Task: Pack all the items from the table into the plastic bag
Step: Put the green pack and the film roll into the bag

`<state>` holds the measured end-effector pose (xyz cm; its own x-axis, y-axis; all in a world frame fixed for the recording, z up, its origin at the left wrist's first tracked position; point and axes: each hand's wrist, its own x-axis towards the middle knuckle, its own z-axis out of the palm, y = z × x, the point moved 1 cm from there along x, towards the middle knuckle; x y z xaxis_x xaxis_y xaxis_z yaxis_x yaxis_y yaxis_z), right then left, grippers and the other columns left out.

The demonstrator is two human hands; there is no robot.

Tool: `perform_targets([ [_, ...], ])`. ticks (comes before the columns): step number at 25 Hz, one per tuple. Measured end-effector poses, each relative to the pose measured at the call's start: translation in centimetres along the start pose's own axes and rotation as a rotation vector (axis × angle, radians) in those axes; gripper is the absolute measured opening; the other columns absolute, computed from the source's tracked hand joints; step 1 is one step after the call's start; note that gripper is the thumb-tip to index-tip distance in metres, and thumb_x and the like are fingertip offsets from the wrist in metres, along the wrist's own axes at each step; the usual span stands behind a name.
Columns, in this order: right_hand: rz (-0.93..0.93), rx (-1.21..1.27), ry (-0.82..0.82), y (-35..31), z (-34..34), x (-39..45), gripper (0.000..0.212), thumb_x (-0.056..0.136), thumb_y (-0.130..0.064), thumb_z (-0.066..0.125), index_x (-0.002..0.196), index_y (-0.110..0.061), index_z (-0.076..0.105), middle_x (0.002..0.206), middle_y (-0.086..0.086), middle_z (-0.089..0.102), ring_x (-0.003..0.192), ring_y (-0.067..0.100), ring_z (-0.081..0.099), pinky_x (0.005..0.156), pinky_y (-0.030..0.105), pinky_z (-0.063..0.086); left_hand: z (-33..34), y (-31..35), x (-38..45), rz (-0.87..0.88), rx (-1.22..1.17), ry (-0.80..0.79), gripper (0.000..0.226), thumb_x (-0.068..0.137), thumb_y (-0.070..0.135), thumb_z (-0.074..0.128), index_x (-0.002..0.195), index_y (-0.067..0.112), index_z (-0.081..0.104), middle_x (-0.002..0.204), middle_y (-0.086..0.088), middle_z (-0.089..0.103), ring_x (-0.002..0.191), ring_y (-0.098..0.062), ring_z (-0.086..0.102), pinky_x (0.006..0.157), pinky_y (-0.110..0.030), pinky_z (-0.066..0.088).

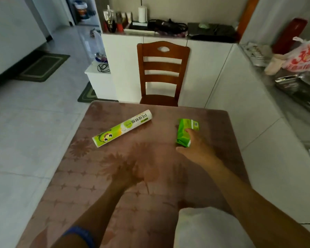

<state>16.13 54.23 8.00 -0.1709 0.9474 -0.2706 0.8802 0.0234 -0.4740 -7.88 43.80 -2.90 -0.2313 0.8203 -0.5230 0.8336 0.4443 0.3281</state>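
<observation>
My right hand (195, 149) reaches forward, fingers (188, 131) laid over the green packet (183, 133) and thumb spread toward its near end; the grip looks partly closed around it, though I cannot tell whether the packet has left the surface (115, 176). My left hand (131, 173) is blurred and low over the surface, nearer to me than the right; it appears loosely open and holds nothing that I can make out. Forward and to the left of the left hand lies the green-and-white roll of cling film (123, 128), on its side, slanting away, well apart from both hands. Close under my right forearm, at the near edge, a pale soft mass (204, 228) shows, which I judge to be the plastic bag; its mouth is not visible. Beyond the hands stands a wooden chair (162, 72) against the far edge. Risks from here, as I judge them: the packet's slick wrapper may slip from a shallow top grasp; the roll, being round, may roll off if nudged; and the bag, limp and seemingly unopened, may fold shut unless the left hand holds its mouth open.
</observation>
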Motion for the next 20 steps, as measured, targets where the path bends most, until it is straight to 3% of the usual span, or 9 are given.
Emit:
perform_targets([
  [3,0.050,0.010,0.059,2.0,2.4,4.8,0.091,0.073,-0.043,0.074,0.147,-0.017,0.028,0.149,0.019,0.036,0.132,0.037,0.040,0.108,0.044,0.037,3.7,-3.3,4.7,-0.010,0.219,0.036,0.115,0.035,0.084,0.041,0.140,0.043,0.022,0.156,-0.006,0.026,0.141,-0.045,0.015,0.105,-0.059,0.030],
  [5,0.203,0.190,0.063,2.9,4.1,8.0,0.096,0.071,-0.046,0.074,0.149,-0.019,0.025,0.147,0.019,0.039,0.130,0.037,0.043,0.107,0.043,0.037,4.0,-3.9,5.4,-0.028,0.226,0.025,0.117,0.029,0.084,0.042,0.137,0.044,0.024,0.154,-0.007,0.028,0.140,-0.046,0.015,0.103,-0.061,0.031],
  [7,0.307,0.295,0.143,3.8,6.1,11.0,0.108,0.053,-0.063,0.069,0.146,-0.027,0.028,0.139,0.019,0.047,0.124,0.039,0.049,0.103,0.049,0.041,3.4,-3.3,4.6,-0.046,0.159,0.041,0.118,0.033,0.080,0.049,0.141,0.038,0.021,0.156,-0.014,0.020,0.143,-0.044,0.008,0.108,-0.060,0.029],
  [9,0.304,0.227,0.160,5.8,8.8,13.6,0.100,0.046,-0.063,0.060,0.137,-0.031,0.032,0.127,0.022,0.053,0.113,0.042,0.055,0.095,0.053,0.046,3.2,-2.7,4.0,-0.034,0.137,0.047,0.109,0.047,0.073,0.061,0.141,0.033,0.024,0.155,-0.017,0.019,0.144,-0.043,0.011,0.109,-0.058,0.031],
  [11,0.256,0.132,0.150,4.9,9.4,11.0,0.091,0.050,-0.054,0.064,0.133,-0.034,0.032,0.118,0.022,0.058,0.101,0.042,0.060,0.087,0.052,0.050,1.7,-2.4,3.8,0.005,0.200,0.106,0.071,0.067,0.057,0.065,0.129,0.030,0.046,0.143,-0.010,0.041,0.132,-0.039,0.039,0.102,-0.048,0.043],
  [13,0.111,0.080,0.011,3.3,10.4,5.9,0.090,0.053,-0.046,0.071,0.133,-0.035,0.032,0.115,0.019,0.061,0.094,0.039,0.063,0.080,0.048,0.053,-2.4,-3.1,5.5,0.002,0.176,0.319,0.032,0.081,0.039,0.059,0.109,0.024,0.061,0.124,-0.006,0.061,0.111,-0.031,0.057,0.090,-0.040,0.049],
  [15,-0.010,-0.069,-0.146,2.5,11.7,1.0,0.094,0.059,-0.045,0.069,0.141,-0.039,0.023,0.119,0.017,0.058,0.095,0.037,0.062,0.080,0.044,0.052,-5.8,-4.5,8.3,-0.031,0.198,0.491,0.044,0.081,0.029,0.060,0.124,0.020,0.052,0.133,-0.010,0.052,0.121,-0.033,0.047,0.095,-0.045,0.043],
  [18,-0.146,-0.341,-0.209,2.5,13.3,-0.8,0.102,0.079,-0.041,0.065,0.151,-0.035,-0.007,0.125,0.019,0.054,0.099,0.035,0.059,0.077,0.034,0.046,-7.4,-5.5,11.3,-0.136,0.237,0.432,0.075,0.080,0.030,0.064,0.145,0.020,0.027,0.146,-0.011,0.032,0.135,-0.034,0.028,0.107,-0.057,0.025],
  [20,-0.176,-0.361,-0.214,1.8,13.3,0.0,0.101,0.084,-0.037,0.064,0.150,-0.033,-0.013,0.128,0.022,0.051,0.099,0.035,0.058,0.077,0.033,0.044,-7.6,-5.2,11.3,-0.121,0.237,0.495,0.061,0.078,0.023,0.065,0.134,0.014,0.041,0.133,-0.012,0.042,0.124,-0.035,0.038,0.099,-0.053,0.035],
])
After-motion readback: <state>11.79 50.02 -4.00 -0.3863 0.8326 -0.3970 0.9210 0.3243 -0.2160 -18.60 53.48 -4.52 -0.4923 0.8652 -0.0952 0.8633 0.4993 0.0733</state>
